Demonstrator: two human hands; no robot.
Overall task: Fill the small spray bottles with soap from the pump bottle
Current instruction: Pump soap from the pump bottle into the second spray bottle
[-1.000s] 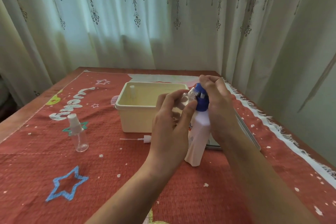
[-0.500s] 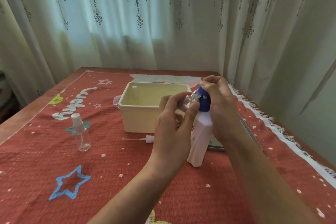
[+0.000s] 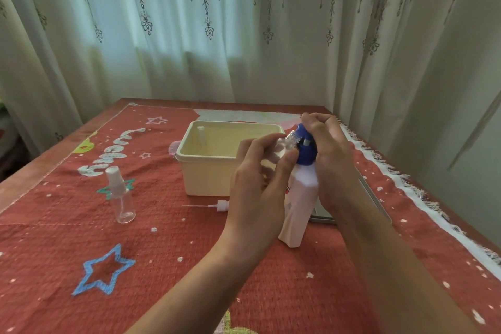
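**Hands meet at the pump head**

The left hand (image 3: pixel 260 184) curls around a small clear spray bottle (image 3: pixel 280 148), fingers and thumb closed on its body, so most of the bottle is hidden and only its upper part and threaded, capless neck show. Whether any soap is inside cannot be made out. The right hand (image 3: pixel 329 154) is closed over the blue pump head (image 3: pixel 305 152) of the white pump bottle (image 3: pixel 298 209), covering the top of the pump; the nozzle tip is hard to see where it meets the small bottle's neck. The pump bottle stands upright on the red cloth (image 3: pixel 162 266), between the two wrists, its printed label mostly hidden behind the left hand.

The held bottle tilts, its open mouth right against the pump head, just left of the right hand's fingers.

Just left of the left hand lies a loose white sprayer top (image 3: pixel 217 205) with its thin tube. Farther left, well apart, a second clear spray bottle (image 3: pixel 120 195) stands upright, capped. Beyond the left hand sits a cream tub (image 3: pixel 206 171). A flat grey object (image 3: pixel 325 218) is partly covered by the right forearm.
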